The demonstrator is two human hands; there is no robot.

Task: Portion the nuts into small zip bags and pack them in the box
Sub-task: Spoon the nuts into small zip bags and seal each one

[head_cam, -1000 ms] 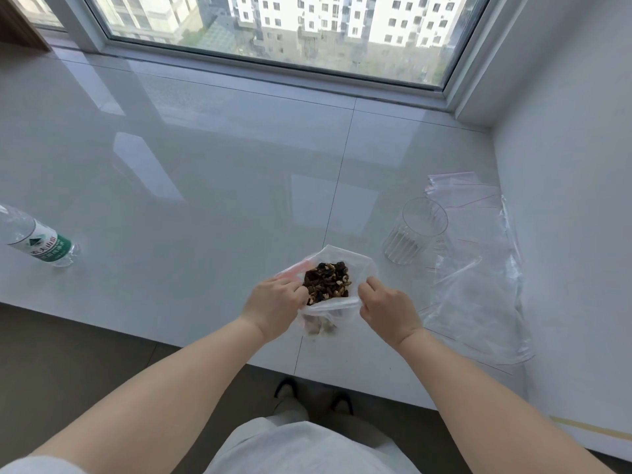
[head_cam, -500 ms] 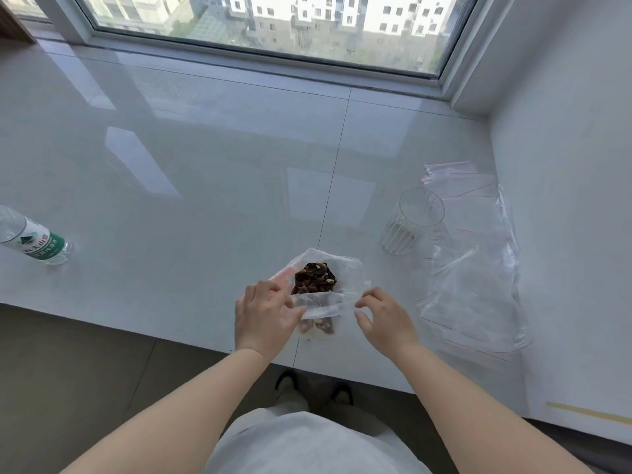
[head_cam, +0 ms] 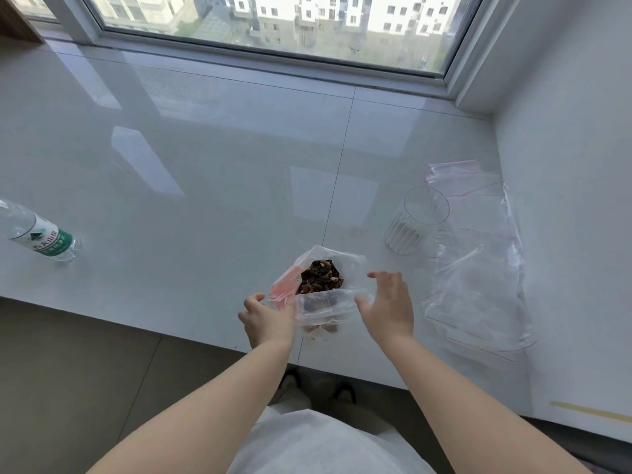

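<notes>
A clear zip bag (head_cam: 328,292) stands near the front edge of the white sill (head_cam: 205,172), just below the centre of the frame. Its mouth gapes upward and slightly away from the person, and its long axis runs from the sill up to that opening. Dark nuts (head_cam: 321,277) show through the mouth, and a pink strip lines the left lip.

The left hand (head_cam: 268,319) is at the bag's lower left, fingers curled against the pink edge and seemingly gripping it, though the plastic hides the exact contact. The right hand (head_cam: 388,307) sits at the bag's right side with fingers straight and spread; the thumb touches the near lip and the other fingers lie beside the wall.

To the right, an upright clear glass (head_cam: 415,224) stands near the bag, and past it a heap of empty zip bags (head_cam: 478,278) lies flat along the wall. At the far left of the frame a water bottle (head_cam: 37,232) lies on its side.
</notes>
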